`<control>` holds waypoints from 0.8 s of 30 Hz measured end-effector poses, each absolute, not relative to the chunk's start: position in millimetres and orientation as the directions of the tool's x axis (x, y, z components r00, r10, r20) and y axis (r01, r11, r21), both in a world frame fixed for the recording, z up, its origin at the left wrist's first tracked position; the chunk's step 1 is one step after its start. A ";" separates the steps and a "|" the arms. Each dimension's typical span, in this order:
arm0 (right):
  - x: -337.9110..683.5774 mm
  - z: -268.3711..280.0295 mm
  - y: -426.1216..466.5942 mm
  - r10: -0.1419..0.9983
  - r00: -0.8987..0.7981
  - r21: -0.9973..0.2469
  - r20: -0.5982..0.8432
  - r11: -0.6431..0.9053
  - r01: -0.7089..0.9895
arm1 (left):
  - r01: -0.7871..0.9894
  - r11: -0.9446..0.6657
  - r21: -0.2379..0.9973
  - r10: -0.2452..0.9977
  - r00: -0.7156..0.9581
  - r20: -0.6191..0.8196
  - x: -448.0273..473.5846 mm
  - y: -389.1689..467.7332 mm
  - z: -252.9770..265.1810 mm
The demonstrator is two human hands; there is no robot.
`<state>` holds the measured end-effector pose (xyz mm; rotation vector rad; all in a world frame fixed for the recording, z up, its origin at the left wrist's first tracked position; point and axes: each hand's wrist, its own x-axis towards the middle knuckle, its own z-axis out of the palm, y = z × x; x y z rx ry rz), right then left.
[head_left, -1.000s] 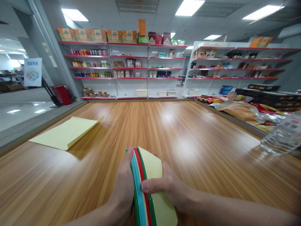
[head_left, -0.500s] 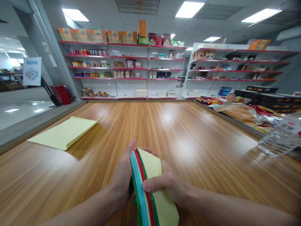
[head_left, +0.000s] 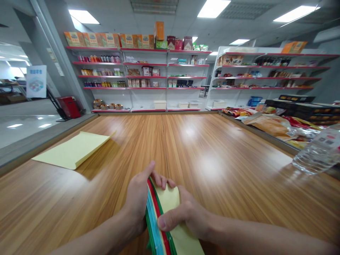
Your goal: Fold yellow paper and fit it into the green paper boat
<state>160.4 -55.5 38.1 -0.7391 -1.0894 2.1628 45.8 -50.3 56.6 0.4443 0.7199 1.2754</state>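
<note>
A thick stack of folded coloured paper (head_left: 169, 199) stands at the front middle, held between both hands. Its layered edges show green, light blue, cream and red, with a pale yellow sheet on the right side. My left hand (head_left: 136, 200) is closed round its far left end, thumb raised and fingertips curled over onto the yellow face. My right hand (head_left: 190, 212) grips it from the right, thumb pressed across the red and green edges. The stack's near end is cut off by the frame. To the left, a loose pale yellow sheet (head_left: 75, 148) lies with its edges curling up.
The wooden table (head_left: 225, 163) has a raised rim. A clear plastic bottle (head_left: 316, 156) lies at the right edge. Past that rim are snack bags (head_left: 268, 125) and dark boxes (head_left: 294, 109). Stocked shelves (head_left: 145, 76) stand behind, with a red case (head_left: 69, 107) at left.
The stack has shifted slightly down and towards me. My left fingers have curled further over its far end, and my right thumb has moved a little down and left.
</note>
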 end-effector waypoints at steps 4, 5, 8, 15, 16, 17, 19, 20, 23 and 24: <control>157.3 37.8 -56.8 0.745 -0.637 -0.837 -0.197 -0.467 -0.286 | -0.690 0.236 0.684 0.965 0.081 -0.251 45.6 -50.1 51.4; 156.4 37.9 -57.2 0.748 -0.634 -0.836 -0.197 -0.466 -0.290 | -0.690 0.232 0.686 0.965 0.072 -0.253 45.6 -49.7 50.8; 154.8 38.7 -56.7 0.751 -0.629 -0.828 -0.200 -0.473 -0.302 | -0.695 0.240 0.678 0.960 0.068 -0.270 43.9 -47.1 53.1; 168.6 43.8 -39.0 0.799 -0.587 -0.869 -0.131 -0.378 -0.320 | -0.680 0.267 0.682 0.950 0.067 -0.305 40.3 -53.8 66.4; 171.8 43.8 -35.4 0.826 -0.551 -0.869 -0.119 -0.355 -0.344 | -0.675 0.295 0.676 0.945 0.100 -0.313 42.1 -57.6 65.0; 174.9 43.5 -32.0 0.851 -0.515 -0.867 -0.102 -0.330 -0.374 | -0.664 0.341 0.666 0.932 0.148 -0.330 44.3 -61.3 62.5; 180.5 42.2 -25.6 0.888 -0.455 -0.866 -0.060 -0.274 -0.419 | -0.609 0.477 0.634 0.878 0.290 -0.382 48.6 -67.5 55.2; 182.7 41.4 -22.9 0.899 -0.435 -0.870 -0.042 -0.247 -0.427 | -0.569 0.553 0.609 0.833 0.372 -0.410 50.3 -69.4 51.0; 186.8 39.3 -17.9 0.914 -0.406 -0.902 -0.025 -0.196 -0.385 | -0.474 0.698 0.537 0.707 0.576 -0.411 53.1 -69.9 40.1; 187.2 38.9 -17.3 0.917 -0.398 -0.911 -0.026 -0.186 -0.368 | -0.461 0.726 0.511 0.673 0.628 -0.389 53.5 -69.2 37.5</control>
